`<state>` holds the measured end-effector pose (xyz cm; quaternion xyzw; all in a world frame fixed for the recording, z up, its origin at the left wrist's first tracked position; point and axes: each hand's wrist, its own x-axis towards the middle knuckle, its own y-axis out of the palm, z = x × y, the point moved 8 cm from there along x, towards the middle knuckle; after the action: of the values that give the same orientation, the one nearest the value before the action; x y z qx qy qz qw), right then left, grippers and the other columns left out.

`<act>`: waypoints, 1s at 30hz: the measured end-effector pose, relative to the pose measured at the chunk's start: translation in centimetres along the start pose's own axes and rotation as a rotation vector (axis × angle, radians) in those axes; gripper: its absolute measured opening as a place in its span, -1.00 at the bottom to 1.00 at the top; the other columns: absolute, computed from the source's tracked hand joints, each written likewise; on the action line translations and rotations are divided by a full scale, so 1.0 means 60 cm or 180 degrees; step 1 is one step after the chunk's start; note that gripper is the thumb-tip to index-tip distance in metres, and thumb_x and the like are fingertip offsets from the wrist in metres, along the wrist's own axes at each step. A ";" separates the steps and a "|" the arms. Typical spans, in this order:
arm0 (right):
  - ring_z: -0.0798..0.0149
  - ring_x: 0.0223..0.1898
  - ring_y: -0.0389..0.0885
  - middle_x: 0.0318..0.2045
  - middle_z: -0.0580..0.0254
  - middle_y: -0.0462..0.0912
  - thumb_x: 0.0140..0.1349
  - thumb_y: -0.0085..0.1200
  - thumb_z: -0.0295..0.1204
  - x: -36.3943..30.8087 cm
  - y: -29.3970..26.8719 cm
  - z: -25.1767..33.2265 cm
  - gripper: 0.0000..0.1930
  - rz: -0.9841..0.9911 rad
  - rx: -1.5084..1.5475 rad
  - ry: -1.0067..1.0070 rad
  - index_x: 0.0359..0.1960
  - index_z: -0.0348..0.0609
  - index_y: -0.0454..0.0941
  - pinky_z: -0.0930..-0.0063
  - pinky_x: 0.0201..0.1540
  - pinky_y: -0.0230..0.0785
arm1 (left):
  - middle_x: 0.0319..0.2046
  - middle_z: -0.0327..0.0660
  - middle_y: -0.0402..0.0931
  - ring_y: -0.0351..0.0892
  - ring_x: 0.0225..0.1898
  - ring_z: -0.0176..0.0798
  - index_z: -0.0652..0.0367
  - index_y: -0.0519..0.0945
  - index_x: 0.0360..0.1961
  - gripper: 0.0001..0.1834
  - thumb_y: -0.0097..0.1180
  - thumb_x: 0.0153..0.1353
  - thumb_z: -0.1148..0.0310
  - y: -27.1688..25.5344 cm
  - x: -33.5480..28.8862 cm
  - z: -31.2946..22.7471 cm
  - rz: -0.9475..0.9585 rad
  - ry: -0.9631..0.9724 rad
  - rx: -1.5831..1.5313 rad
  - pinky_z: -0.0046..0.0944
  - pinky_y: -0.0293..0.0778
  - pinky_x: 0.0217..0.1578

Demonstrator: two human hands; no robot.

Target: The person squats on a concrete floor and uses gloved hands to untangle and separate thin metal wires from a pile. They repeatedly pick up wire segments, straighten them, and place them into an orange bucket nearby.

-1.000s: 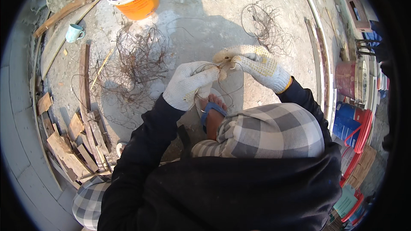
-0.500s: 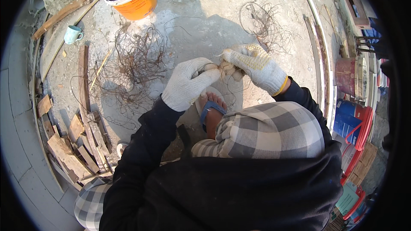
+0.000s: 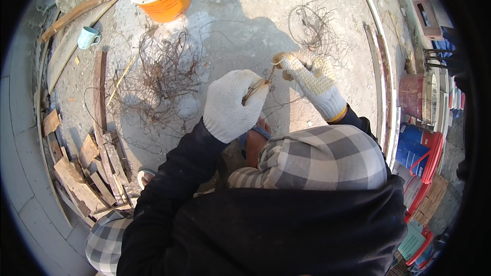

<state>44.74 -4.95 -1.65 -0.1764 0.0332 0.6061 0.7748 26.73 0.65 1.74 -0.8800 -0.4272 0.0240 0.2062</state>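
Both my hands wear white knitted work gloves. My left hand (image 3: 234,105), back up and fingers curled, grips a small bunch of thin rusty wire (image 3: 265,86) above my sandalled foot. To its right and slightly farther away, my right hand (image 3: 309,79) pinches one end of the wire between thumb and fingers. A short length stretches between the two hands, and loose strands hang below. To the left on the ground lies a large tangle of rusty wire (image 3: 166,71). A smaller coil of wire (image 3: 312,24) lies beyond my right hand.
An orange bucket (image 3: 166,7) with dark contents stands at the far left, near a light blue mug (image 3: 88,38). Scrap wood (image 3: 79,184) is heaped at the left. Along the right run a long white strip (image 3: 381,25) and several buckets, one blue with a red rim (image 3: 413,145).
My hands have drawn apart: the right has pulled away from the left with a wire end. My left hand has turned its back upward and come slightly right.
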 end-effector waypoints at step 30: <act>0.19 -0.12 0.69 -0.16 0.17 0.73 0.23 0.26 -0.37 -0.042 0.071 0.111 -0.71 0.0734 -0.0524 -0.2343 -0.02 -0.12 0.69 0.32 -0.10 0.53 | -0.32 -0.12 0.62 0.63 -0.32 -0.14 0.24 0.69 -0.15 -0.79 0.23 0.18 0.45 -0.020 0.019 0.054 -0.0774 0.0409 0.0310 -0.28 0.53 -0.29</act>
<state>38.95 -4.32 4.28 -0.0039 -0.2759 0.7125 0.6451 25.86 3.27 -0.61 -0.8105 -0.5149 -0.0370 0.2769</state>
